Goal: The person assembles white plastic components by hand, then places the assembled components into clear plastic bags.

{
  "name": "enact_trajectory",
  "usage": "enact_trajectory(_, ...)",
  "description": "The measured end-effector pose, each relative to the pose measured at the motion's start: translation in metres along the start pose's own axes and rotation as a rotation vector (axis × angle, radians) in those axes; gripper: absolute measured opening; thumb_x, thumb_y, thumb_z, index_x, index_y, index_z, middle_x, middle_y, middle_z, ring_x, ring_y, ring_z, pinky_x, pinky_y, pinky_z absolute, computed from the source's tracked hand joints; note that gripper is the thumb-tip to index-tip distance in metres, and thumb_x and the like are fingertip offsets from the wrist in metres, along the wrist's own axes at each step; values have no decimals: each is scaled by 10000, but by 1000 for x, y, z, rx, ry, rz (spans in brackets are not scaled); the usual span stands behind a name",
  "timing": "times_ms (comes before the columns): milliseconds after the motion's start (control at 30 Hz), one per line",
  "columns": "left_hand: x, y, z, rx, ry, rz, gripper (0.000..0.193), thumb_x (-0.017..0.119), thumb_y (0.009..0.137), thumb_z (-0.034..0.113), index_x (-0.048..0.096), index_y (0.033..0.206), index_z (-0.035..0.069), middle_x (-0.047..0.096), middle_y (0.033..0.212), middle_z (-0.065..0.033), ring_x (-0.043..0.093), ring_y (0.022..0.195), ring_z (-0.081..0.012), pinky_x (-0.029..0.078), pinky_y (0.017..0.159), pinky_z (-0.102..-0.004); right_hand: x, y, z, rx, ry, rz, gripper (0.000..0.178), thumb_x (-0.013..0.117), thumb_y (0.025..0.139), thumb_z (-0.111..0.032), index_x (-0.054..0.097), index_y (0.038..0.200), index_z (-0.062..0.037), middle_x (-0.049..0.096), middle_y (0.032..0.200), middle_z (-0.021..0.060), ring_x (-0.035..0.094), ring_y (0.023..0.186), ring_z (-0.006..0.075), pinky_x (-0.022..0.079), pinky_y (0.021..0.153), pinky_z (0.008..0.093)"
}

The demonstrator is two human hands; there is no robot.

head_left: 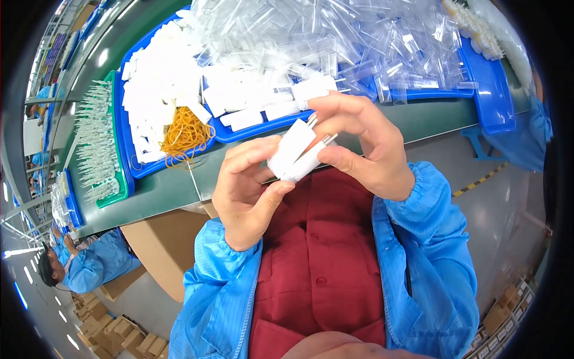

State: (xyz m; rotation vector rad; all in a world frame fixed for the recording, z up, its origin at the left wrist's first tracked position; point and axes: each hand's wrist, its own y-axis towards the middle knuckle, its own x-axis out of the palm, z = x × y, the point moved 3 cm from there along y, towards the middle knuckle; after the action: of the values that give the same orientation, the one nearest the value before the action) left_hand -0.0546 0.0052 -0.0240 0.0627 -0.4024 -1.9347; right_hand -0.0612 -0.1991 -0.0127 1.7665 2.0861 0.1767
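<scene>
Two white plug adapters [293,145] with metal prongs are held side by side in front of my chest, spread apart toward their prongs in a narrow V. My left hand [244,190] grips their lower ends between thumb and fingers. My right hand [375,143] has its thumb against the side of the right adapter, close to the prongs, with its fingers curled above. Just beyond my hands, more white adapters [245,119] fill a blue tray [239,135]. A bundle of tan rubber bands [186,134] lies in the blue tray to the left.
Clear plastic sleeves [335,36] are heaped across the back trays. At the left, a green tray [123,190] carries rows of small whitish pieces. An open cardboard box [161,245] stands below the bench edge. Another person in blue [98,263] sits at the far left.
</scene>
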Motion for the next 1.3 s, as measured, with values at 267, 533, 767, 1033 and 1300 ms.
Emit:
enact_trajectory(267, -9, 7, 6, -89, 113, -263, 401, 729, 832, -27, 589, 1206, 13, 442, 1398, -185, 541, 1245, -286, 559, 936, -377, -1, -6, -4, -84, -101, -108, 528, 732, 852, -114, 538, 1341, -62, 714, 1121, -3, 547, 1179, 243, 287, 1118, 476)
enact_trajectory(533, -10, -7, 0, -193, 135, -27, 296, 725, 823, -65, 650, 1102, -2, 467, 1371, -159, 570, 1221, -274, 553, 964, -368, -10, 2, -12, -167, -448, 27, 339, 767, 769, -90, 694, 1099, -63, 692, 1049, 48, 601, 997, 270, 450, 881, 371)
enact_trajectory(767, -11, -11, -10, -202, 275, 45, 310, 757, 799, -40, 661, 1088, 18, 497, 1342, -136, 604, 1173, -247, 567, 930, -348, 6, 39, -3, -278, -1016, 163, 230, 792, 733, -193, 694, 914, -91, 598, 803, 19, 541, 774, 213, 369, 684, 357)
enact_trajectory(1033, -15, -14, -16, -196, 304, 54, 312, 763, 796, -33, 664, 1086, 25, 520, 1320, -133, 629, 1117, -229, 573, 890, -328, 19, 50, 10, -117, -857, 206, 273, 809, 704, -237, 640, 863, -95, 588, 784, 30, 564, 775, 227, 388, 690, 367)
enact_trajectory(1300, -10, -2, -10, -202, 38, 77, 265, 726, 835, -53, 639, 1084, -33, 500, 1343, -166, 585, 1180, -251, 566, 945, -355, 5, 40, 1, 132, -20, 206, 327, 737, 865, -89, 548, 1128, -39, 712, 949, 66, 657, 882, 101, 488, 758, 243)
